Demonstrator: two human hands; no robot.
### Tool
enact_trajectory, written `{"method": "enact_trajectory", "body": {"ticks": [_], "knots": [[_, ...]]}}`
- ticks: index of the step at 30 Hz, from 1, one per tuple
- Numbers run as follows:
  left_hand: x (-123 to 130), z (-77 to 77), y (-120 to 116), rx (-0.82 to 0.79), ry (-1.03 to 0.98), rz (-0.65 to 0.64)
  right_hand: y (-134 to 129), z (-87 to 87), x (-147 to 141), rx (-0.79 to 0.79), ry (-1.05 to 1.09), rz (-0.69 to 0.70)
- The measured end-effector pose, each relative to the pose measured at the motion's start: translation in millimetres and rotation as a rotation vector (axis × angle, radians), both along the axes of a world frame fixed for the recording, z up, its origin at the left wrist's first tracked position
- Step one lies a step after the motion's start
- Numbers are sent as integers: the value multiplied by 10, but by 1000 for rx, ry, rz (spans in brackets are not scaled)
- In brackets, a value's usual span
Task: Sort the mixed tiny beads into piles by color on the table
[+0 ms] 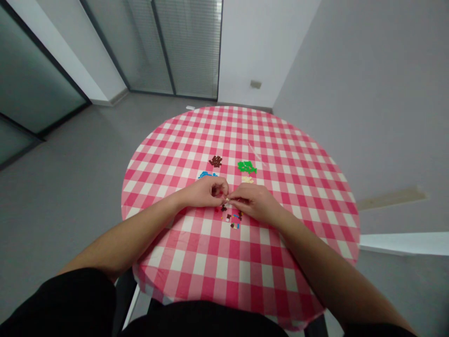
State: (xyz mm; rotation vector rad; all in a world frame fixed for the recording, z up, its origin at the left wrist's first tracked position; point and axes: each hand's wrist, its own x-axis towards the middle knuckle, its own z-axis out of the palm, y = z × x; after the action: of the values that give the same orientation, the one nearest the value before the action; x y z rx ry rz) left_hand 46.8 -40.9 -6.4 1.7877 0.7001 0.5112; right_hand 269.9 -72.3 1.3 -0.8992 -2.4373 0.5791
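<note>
Pinching a tiny pale brick (226, 200), the right hand (254, 203) meets the curled left hand (209, 192), its grip unclear, above scattered coloured bricks (229, 219) on the pink-checked surface (199, 267), any markings too small to read.

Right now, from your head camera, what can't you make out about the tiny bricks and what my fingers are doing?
Head view:
Inside the left hand: its curled fingers hide whatever is there.
The pale piece at the fingertips of the right hand: partly covered by fingers and too small to identify.
The loose tiny bricks below the hands: too small to tell their shapes.
The blue brick pile: its near part is hidden behind the left hand.
</note>
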Motion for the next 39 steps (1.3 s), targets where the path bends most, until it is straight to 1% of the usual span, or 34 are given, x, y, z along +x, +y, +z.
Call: {"method": "enact_trajectory", "body": {"ticks": [7, 12, 14, 16, 20, 22, 26, 27, 32, 36, 39], "knots": [[-1, -25, 13, -42, -40, -4, 18, -72, 2, 29, -11, 42], [2, -36, 24, -78, -77, -3, 16, -28, 4, 22, -23, 33], [4, -47, 34, -75, -116, 29, 38, 17, 53, 18, -57, -8], [2, -69, 49, -57, -141, 78, 81, 60, 141, 9, -129, -86], [-19, -115, 77, 35, -82, 158, 202, 86, 361, -52, -300, -275], [-30, -122, 79, 55, -51, 137, 252, 68, 435, -78, -345, -331], [-45, -86, 69, 23, 0, 36, 295, 28, 476, -143, -373, -350], [-48, -69, 69, 44, 30, 18, 297, 26, 475, -157, -376, -356], [-81, 12, 92, 248, 196, -60, 295, 53, 479, -197, -385, -415], [-115, 25, 113, 292, 248, -90, 294, 66, 483, -238, -380, -455], [-125, 28, 119, 301, 257, -88, 298, 55, 477, -226, -379, -485]]}}
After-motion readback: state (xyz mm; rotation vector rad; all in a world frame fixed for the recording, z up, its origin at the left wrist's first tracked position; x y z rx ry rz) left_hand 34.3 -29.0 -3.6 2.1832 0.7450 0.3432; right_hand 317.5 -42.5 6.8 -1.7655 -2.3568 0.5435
